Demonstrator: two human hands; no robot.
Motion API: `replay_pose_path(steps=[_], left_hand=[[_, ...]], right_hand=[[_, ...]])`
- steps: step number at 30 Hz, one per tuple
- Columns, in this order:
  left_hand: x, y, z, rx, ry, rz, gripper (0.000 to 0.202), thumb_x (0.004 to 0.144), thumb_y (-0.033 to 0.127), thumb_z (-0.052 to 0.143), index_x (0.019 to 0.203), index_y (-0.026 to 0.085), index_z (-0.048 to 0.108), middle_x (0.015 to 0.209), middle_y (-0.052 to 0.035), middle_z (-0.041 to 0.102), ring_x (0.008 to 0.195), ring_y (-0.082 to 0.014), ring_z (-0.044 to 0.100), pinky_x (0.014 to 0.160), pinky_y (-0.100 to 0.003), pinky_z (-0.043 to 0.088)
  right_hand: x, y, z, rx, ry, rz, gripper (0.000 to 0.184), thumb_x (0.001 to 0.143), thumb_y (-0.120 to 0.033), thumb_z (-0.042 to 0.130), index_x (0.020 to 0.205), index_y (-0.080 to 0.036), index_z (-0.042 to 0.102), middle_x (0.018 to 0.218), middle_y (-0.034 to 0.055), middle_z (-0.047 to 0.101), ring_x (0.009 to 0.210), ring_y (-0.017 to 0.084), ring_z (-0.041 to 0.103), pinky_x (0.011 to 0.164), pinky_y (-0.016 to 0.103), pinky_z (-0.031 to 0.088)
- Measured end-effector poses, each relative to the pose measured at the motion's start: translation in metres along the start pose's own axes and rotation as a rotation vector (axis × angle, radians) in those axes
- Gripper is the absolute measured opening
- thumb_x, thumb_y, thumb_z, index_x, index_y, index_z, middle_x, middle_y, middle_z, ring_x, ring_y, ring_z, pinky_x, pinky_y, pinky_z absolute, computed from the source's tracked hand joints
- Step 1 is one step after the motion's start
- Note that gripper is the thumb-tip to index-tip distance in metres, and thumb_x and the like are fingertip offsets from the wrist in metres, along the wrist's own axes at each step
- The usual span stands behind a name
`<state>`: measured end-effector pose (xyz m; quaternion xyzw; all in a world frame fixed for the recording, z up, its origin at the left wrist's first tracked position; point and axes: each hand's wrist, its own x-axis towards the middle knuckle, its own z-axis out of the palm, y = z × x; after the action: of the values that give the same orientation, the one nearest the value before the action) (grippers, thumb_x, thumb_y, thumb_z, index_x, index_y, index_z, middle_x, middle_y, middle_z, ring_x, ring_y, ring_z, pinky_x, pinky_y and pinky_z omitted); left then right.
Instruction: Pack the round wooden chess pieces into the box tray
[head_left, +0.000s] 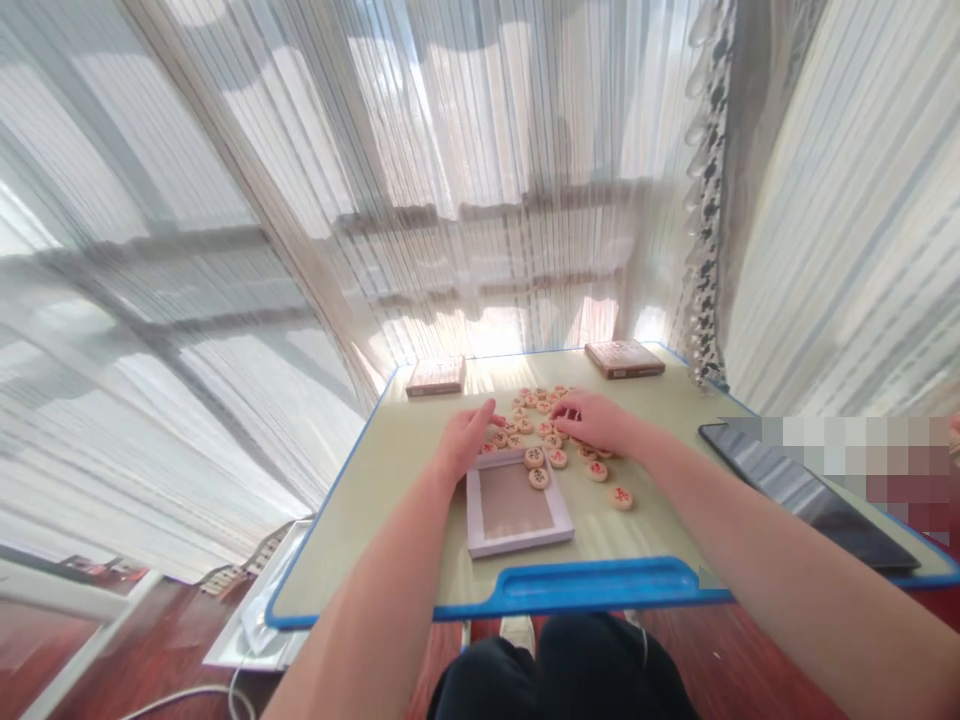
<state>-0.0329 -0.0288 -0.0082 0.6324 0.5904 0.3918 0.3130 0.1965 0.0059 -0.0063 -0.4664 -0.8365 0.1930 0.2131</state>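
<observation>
Here's the left hand point(463, 440), loosely open at the far left corner of a shallow open box point(480, 520), fingers reaching forward beside the nearest xiangqi pieces point(524, 427); whether it actually touches one, I can't tell. Across to the right hand point(592, 418), palm down over the right side of the spread, fingers bent and tips dropped in among the discs. Is there a piece pinched under there? The fingers cover it, so no telling.

Now the box: pale, low walls, a brownish floor, sitting close to the person on the table point(375, 520). Two dark-marked discs, a farther piece point(534, 457) and a nearer piece point(538, 478), lie together at its far right corner, overlapping the wall from this angle; most of the floor is bare. The other round wooden pieces, some red-lettered, some dark, are scattered loose beyond the box and to its right, with one red-lettered disc point(621, 498) off on its own, beneath the right forearm's side of play.

And at the far edge, two flat boxes: the left flat box point(436, 376) and the right flat box point(625, 358), contents not visible. A dark tablet-like slab point(795, 490) lies by the right edge.
</observation>
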Motion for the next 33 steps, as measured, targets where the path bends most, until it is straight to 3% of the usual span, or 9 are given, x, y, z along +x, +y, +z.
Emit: replay_pose_path(steps=[3, 5, 10, 13, 16, 19, 23, 28, 33], left_hand=[[0.000, 0.000, 0.000, 0.006, 0.006, -0.006, 0.056, 0.082, 0.060, 0.036, 0.072, 0.020, 0.073, 0.096, -0.0058, 0.071, 0.096, -0.0226, 0.061, 0.080, -0.032, 0.045], [0.002, -0.002, 0.000, 0.021, 0.012, 0.004, 0.057, 0.082, 0.061, 0.036, 0.069, 0.019, 0.072, 0.094, -0.0062, 0.072, 0.094, -0.0223, 0.061, 0.078, -0.031, 0.045], [0.007, -0.012, 0.000, 0.043, 0.079, -0.013, 0.060, 0.077, 0.065, 0.040, 0.071, 0.015, 0.073, 0.063, -0.0061, 0.065, 0.065, -0.0175, 0.057, 0.060, -0.027, 0.042], [0.006, -0.011, 0.000, 0.010, 0.104, -0.064, 0.060, 0.076, 0.065, 0.041, 0.069, 0.014, 0.073, 0.049, -0.0020, 0.054, 0.051, -0.0129, 0.048, 0.054, -0.026, 0.038], [0.003, -0.004, -0.001, -0.007, 0.140, -0.094, 0.058, 0.075, 0.064, 0.042, 0.066, 0.014, 0.072, 0.049, -0.0012, 0.053, 0.050, -0.0114, 0.045, 0.054, -0.025, 0.037], [0.001, 0.002, -0.002, -0.001, 0.147, -0.098, 0.058, 0.075, 0.063, 0.043, 0.065, 0.014, 0.072, 0.050, -0.0020, 0.055, 0.051, -0.0117, 0.045, 0.056, -0.026, 0.037], [0.002, 0.001, -0.001, -0.010, 0.144, -0.082, 0.059, 0.076, 0.063, 0.040, 0.067, 0.014, 0.073, 0.059, -0.0045, 0.061, 0.056, -0.0135, 0.049, 0.058, -0.027, 0.038], [0.003, -0.003, 0.000, 0.025, 0.141, -0.064, 0.059, 0.079, 0.060, 0.037, 0.071, 0.015, 0.074, 0.062, -0.0045, 0.063, 0.058, -0.0140, 0.050, 0.059, -0.027, 0.038], [0.003, -0.002, -0.001, 0.003, 0.135, -0.071, 0.059, 0.078, 0.062, 0.038, 0.068, 0.015, 0.073, 0.062, -0.0047, 0.064, 0.058, -0.0139, 0.051, 0.057, -0.027, 0.037]], right_hand=[[0.001, -0.001, 0.001, -0.073, 0.073, -0.050, 0.029, 0.078, -0.022, 0.051, 0.101, -0.018, 0.068, 0.104, 0.0079, 0.064, 0.091, 0.018, 0.059, 0.081, 0.029, 0.045], [0.002, -0.002, -0.001, -0.120, 0.068, -0.069, 0.029, 0.078, -0.021, 0.051, 0.101, -0.019, 0.069, 0.107, 0.0079, 0.064, 0.099, 0.019, 0.057, 0.086, 0.029, 0.043], [0.002, -0.004, -0.003, -0.173, 0.023, -0.086, 0.023, 0.080, -0.022, 0.050, 0.089, -0.019, 0.071, 0.096, 0.0056, 0.066, 0.087, 0.017, 0.060, 0.082, 0.027, 0.045], [0.001, -0.009, -0.001, -0.201, 0.045, -0.114, 0.027, 0.081, -0.022, 0.050, 0.098, -0.019, 0.070, 0.105, 0.0069, 0.064, 0.098, 0.019, 0.056, 0.089, 0.028, 0.042], [0.001, -0.012, 0.004, -0.231, 0.067, -0.147, 0.035, 0.085, -0.025, 0.045, 0.115, -0.019, 0.063, 0.121, 0.0079, 0.058, 0.113, 0.023, 0.048, 0.100, 0.034, 0.034], [0.006, -0.007, 0.007, -0.214, 0.089, -0.085, 0.045, 0.089, -0.033, 0.040, 0.129, -0.017, 0.052, 0.137, 0.0088, 0.046, 0.126, 0.025, 0.037, 0.107, 0.039, 0.025], [0.017, 0.004, 0.008, -0.092, 0.073, -0.044, 0.058, 0.089, -0.042, 0.037, 0.139, -0.013, 0.037, 0.142, 0.0112, 0.040, 0.129, 0.023, 0.035, 0.107, 0.035, 0.027], [0.024, 0.003, 0.014, -0.106, 0.049, -0.061, 0.050, 0.087, -0.039, 0.040, 0.131, -0.016, 0.047, 0.127, 0.0099, 0.056, 0.116, 0.025, 0.048, 0.101, 0.037, 0.033], [0.028, 0.000, 0.019, -0.159, 0.022, -0.035, 0.057, 0.088, -0.048, 0.035, 0.136, -0.018, 0.041, 0.144, 0.0066, 0.038, 0.131, 0.027, 0.031, 0.108, 0.041, 0.022]])
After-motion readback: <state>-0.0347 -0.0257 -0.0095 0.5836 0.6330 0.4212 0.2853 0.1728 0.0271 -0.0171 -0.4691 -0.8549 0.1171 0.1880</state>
